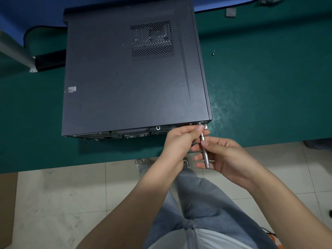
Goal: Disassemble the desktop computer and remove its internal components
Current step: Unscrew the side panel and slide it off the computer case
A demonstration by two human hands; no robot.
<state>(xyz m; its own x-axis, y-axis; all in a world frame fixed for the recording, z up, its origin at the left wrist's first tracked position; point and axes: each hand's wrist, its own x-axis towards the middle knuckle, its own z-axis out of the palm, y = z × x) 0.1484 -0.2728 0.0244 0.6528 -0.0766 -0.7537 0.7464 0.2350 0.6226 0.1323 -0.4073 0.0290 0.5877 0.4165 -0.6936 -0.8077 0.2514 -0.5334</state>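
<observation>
The desktop computer case (133, 72) lies flat on the green mat (260, 96), side panel on — early work. Both hands pinch a slim screwdriver (203, 146) at its rear corner: left hand (177, 143) near the tip, right hand (222, 157) around the shaft. One loose screw (213, 52) lies apart — internals untouched.

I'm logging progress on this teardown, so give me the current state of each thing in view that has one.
Dark grey metal computer case: lying flat on green mat, side panel on, closed.
Slim silver metal screwdriver: tip at the case's rear right corner.
Left hand: pinching the screwdriver near its tip.
Right hand: fingers curled round the screwdriver's shaft.
Small dark screw: loose on the mat, right of the case.
</observation>
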